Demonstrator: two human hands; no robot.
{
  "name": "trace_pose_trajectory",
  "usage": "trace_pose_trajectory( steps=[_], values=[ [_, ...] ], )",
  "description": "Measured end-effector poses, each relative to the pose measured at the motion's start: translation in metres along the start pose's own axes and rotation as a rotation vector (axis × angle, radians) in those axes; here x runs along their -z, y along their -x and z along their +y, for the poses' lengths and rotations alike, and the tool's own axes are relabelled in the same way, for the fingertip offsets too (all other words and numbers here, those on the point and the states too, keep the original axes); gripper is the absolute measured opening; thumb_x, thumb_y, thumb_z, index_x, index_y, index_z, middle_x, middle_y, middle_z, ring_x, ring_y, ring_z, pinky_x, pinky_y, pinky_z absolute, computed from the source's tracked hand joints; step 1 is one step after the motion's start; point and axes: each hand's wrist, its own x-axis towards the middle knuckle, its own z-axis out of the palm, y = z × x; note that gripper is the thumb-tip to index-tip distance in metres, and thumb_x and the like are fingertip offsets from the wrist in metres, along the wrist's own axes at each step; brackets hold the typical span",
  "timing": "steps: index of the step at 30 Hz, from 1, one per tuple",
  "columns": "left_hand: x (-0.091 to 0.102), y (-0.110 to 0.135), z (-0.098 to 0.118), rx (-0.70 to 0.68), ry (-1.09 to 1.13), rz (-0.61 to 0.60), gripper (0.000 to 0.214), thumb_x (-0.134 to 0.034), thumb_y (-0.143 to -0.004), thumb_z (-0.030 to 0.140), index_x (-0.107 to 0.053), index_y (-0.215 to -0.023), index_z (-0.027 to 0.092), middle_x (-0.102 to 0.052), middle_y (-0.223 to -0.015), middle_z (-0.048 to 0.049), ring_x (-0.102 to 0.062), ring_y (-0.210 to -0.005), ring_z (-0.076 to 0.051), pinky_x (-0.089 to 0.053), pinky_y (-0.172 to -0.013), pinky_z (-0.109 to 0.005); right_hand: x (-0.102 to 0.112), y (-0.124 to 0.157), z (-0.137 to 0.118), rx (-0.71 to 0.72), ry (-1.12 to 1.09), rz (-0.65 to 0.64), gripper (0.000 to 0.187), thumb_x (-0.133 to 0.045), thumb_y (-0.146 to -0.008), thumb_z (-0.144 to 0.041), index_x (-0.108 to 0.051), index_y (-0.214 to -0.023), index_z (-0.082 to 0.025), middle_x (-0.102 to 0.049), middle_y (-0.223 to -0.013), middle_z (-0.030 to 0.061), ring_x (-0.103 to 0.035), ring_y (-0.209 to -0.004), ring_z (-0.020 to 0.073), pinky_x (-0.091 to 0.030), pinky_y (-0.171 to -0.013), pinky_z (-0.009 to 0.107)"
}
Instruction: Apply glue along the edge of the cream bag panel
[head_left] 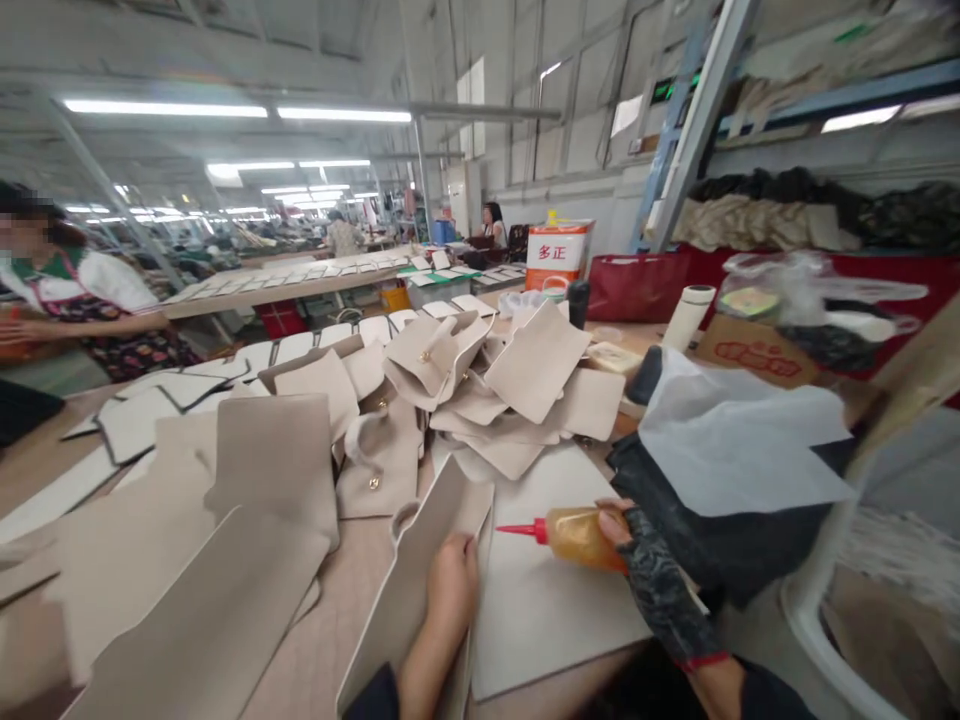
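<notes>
In the head view, my left hand (454, 580) is closed on a beige bag panel (409, 600), gripping it near its right edge. My right hand (622, 530), in a dark patterned fingerless glove, is wrapped round a squeeze bottle (574, 536) of amber liquid. Its red nozzle points left, close to the panel's edge; whether it touches cannot be made out. Beneath the bottle lies a flat pale board (555, 620). A beige flap piece with a gold clasp (379, 465) lies just beyond my left hand.
Beige bag pieces (536, 365) are heaped ahead, with larger panels (274, 460) on the left. White sheet material (735, 430) covers black material at the right. A cream flask (688, 315) and a labelled can (556, 255) stand behind. A co-worker (97, 300) is at the far left.
</notes>
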Motion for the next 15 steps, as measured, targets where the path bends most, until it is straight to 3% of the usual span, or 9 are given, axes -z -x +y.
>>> trace_pose_trajectory(
  steps=[2,5,15],
  values=[
    [-0.001,-0.002,-0.001,0.017,0.010,-0.009,0.032,-0.036,-0.086,0.021,-0.066,-0.089,0.012,-0.069,-0.090,-0.0113,-0.063,-0.088,-0.022,-0.046,-0.079,-0.029,-0.001,0.006,0.009,0.051,0.164,0.012,0.037,-0.068,-0.069,-0.053,-0.062,-0.088,-0.023,-0.060,-0.093,0.0055,-0.053,-0.094,0.0272,-0.041,-0.088,0.043],
    [-0.002,-0.003,-0.002,0.017,0.020,-0.004,0.031,-0.037,-0.086,0.020,-0.066,-0.089,0.012,-0.069,-0.090,-0.0115,-0.063,-0.087,-0.021,-0.046,-0.078,-0.028,-0.006,0.005,0.013,0.158,0.341,0.012,0.036,-0.058,-0.076,-0.053,-0.058,-0.095,-0.023,-0.058,-0.097,0.0071,-0.053,-0.094,0.0276,-0.041,-0.088,0.044],
    [-0.002,0.001,-0.001,-0.014,0.045,-0.002,0.029,-0.038,-0.086,0.021,-0.066,-0.088,0.012,-0.068,-0.090,-0.0116,-0.062,-0.085,-0.021,-0.045,-0.078,-0.030,-0.027,-0.004,0.009,0.441,0.588,-0.024,0.030,-0.050,-0.086,-0.042,-0.051,-0.106,-0.019,-0.057,-0.101,0.0096,-0.055,-0.094,0.0250,-0.043,-0.088,0.040]
  ],
)
